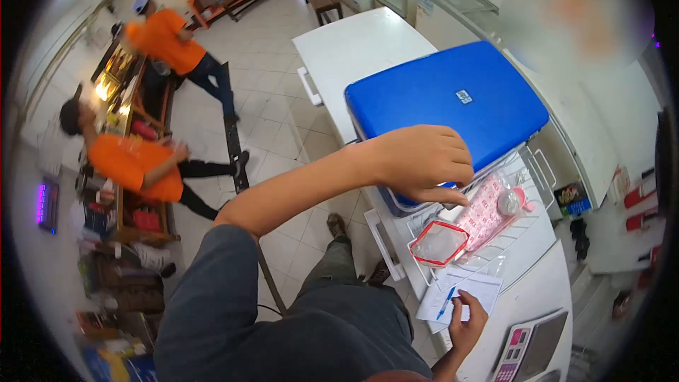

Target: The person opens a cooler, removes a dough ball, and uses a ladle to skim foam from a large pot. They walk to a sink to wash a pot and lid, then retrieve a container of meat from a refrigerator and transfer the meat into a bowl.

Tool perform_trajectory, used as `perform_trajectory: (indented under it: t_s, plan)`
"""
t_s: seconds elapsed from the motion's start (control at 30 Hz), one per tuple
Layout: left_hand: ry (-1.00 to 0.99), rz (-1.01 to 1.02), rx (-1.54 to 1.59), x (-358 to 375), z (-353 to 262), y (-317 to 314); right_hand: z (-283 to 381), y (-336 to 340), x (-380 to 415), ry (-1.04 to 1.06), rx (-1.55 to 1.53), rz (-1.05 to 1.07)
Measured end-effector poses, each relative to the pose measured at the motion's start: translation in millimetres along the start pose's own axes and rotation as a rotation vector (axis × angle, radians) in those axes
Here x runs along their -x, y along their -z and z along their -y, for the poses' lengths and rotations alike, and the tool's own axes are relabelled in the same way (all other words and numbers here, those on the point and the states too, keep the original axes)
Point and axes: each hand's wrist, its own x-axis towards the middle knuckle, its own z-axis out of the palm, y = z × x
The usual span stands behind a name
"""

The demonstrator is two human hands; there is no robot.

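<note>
My left hand (pixel 424 166) reaches across from the left, palm down, above the edge of a cooler box with a blue lid (pixel 438 99). Its fingers bend loosely downward, with the thumb apart from them; the fingertips are partly hidden. Just beyond its thumb is a white wire basket (pixel 527 223) holding a pink-and-white patterned packet (pixel 484 216) and a red-edged clear container (pixel 438 244). My right hand (pixel 468 320) is low over white paper (pixel 477 286), thumb and fingers apart. A blue pen (pixel 445 303) lies on the paper beside its fingertips.
A scale with pink keys (pixel 520 354) sits near the right corner of the white counter (pixel 368 39). On the left, two people in orange shirts (pixel 134 166) stand by a wooden shelf (pixel 145 219). A glass-topped freezer (pixel 460 10) stands behind the cooler box.
</note>
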Motion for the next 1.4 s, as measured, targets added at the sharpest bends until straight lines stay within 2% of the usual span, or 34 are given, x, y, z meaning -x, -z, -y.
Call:
perform_trajectory:
  t_s: [0.1,0.2,0.27,0.3,0.37,0.43,0.5,0.67,0.73,0.8,0.87,0.9,0.93,0.97,1.0,1.03,1.07,1.1,1.13,1.17,1.23,1.27,1.3,1.33,1.4]
  plan:
    - [0.240,-0.206,0.038,51.8,-69.4,20.9,32.3,-1.8,-29.0,0.303,-0.045,0.200]
    - [0.632,-0.426,0.184,141.2,-143.9,-20.6,52.8,-28.7,-44.3,0.458,-0.025,0.578]
    - [0.869,-0.554,0.185,190.1,-209.2,-56.9,94.6,-60.2,-43.1,0.479,-0.276,0.640]
    - [0.950,-0.635,0.185,206.1,-245.0,-75.5,102.0,-80.9,-37.0,0.461,-0.419,0.755]
    - [0.978,-0.715,-0.022,217.2,-318.8,-92.7,134.1,-127.5,-7.1,0.250,-0.767,1.013]
    - [0.964,-0.658,-0.279,234.7,-384.7,-112.6,172.3,-166.7,45.0,-0.246,-0.904,1.388]
    - [1.003,-0.548,-0.586,261.1,-446.7,-138.4,209.9,-193.6,120.9,-0.349,-1.222,1.853]
    - [1.678,-0.941,-1.089,369.7,-635.0,-224.2,300.8,-177.0,319.1,0.051,-1.032,2.118]
    - [1.441,-1.536,-0.593,392.5,-719.0,-231.9,332.7,-156.0,389.7,0.635,-1.064,2.137]
    - [1.063,-2.070,-0.091,384.5,-811.3,-253.3,351.6,-125.2,457.9,1.605,-1.153,1.927]
    - [0.450,-2.488,0.286,353.4,-896.8,-269.9,346.0,-132.9,550.0,1.936,-0.659,2.073]
    - [0.508,-2.591,0.065,307.2,-912.5,-239.3,323.4,-154.8,595.5,1.886,-0.825,2.137]
    - [0.433,-2.705,-0.015,297.1,-943.2,-242.6,320.2,-161.7,634.5,1.838,-0.990,2.196]
    - [0.800,-2.785,-0.319,281.4,-966.7,-244.4,315.9,-171.0,668.6,1.970,-0.517,2.297]
    - [0.840,-2.746,-0.662,275.9,-983.4,-256.3,332.0,-166.4,696.0,2.122,-0.019,2.288]
    - [0.917,-2.682,-0.981,262.9,-999.4,-250.8,314.8,-170.2,728.3,2.224,-0.304,1.912]
    - [1.008,-2.539,-1.076,254.9,-1021.5,-257.8,298.0,-176.7,755.3,2.212,-0.562,1.534]
    - [1.322,-2.375,-1.184,253.0,-1035.4,-277.7,295.8,-172.0,772.3,1.732,-0.445,2.270]
    - [1.625,-2.171,-1.244,260.6,-1050.3,-295.3,302.5,-168.7,789.9,1.063,-0.220,2.827]
    - [1.890,-1.854,-1.354,270.6,-1070.6,-303.6,305.6,-164.5,814.9,0.248,0.084,3.140]
    - [2.409,-1.165,-1.400,301.6,-1101.6,-328.6,274.3,-145.4,846.7,-0.353,0.248,3.135]
    - [2.428,-1.184,-1.513,322.6,-1118.0,-355.8,264.3,-138.0,868.6,-0.647,0.331,3.085]
    - [2.451,-1.204,-1.629,338.9,-1131.3,-387.5,295.2,-106.4,880.3,-0.378,0.255,3.108]
    - [2.470,-1.220,-1.745,348.0,-1148.1,-415.8,295.8,-99.3,901.2,-0.126,0.160,3.166]
    - [2.478,-1.927,-1.539,376.3,-1179.8,-462.9,309.7,-107.2,935.4,0.386,-0.084,3.227]
